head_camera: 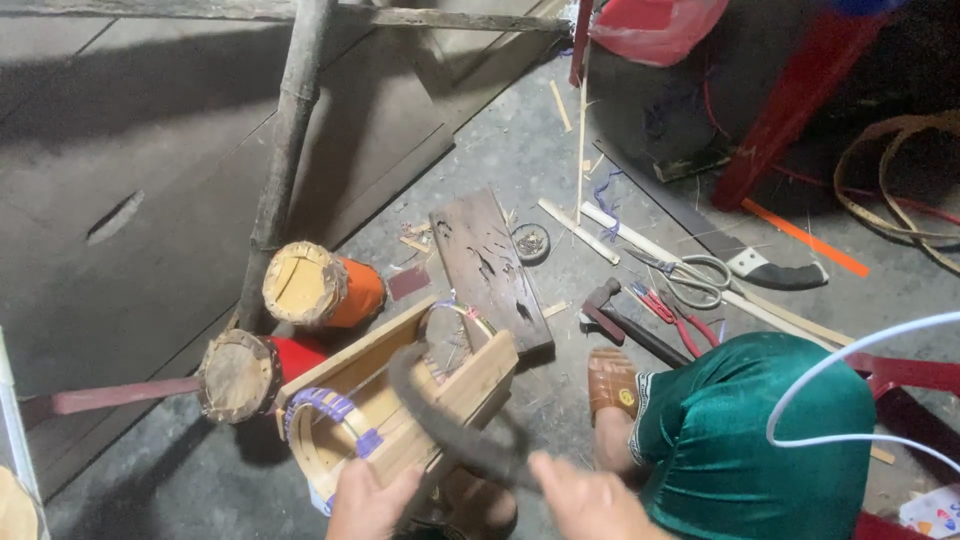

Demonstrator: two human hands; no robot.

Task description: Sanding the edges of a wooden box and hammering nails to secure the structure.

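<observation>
Head | left hand grips wooden box holding bamboo ring | right hand clamped on dark strip

Your left hand and right hand are both cut off by the bottom edge, the dark curved strip you grip is motion-blurred, the wooden frame hides the lower woven hoop, and the small round tin is too small to tell.
</observation>
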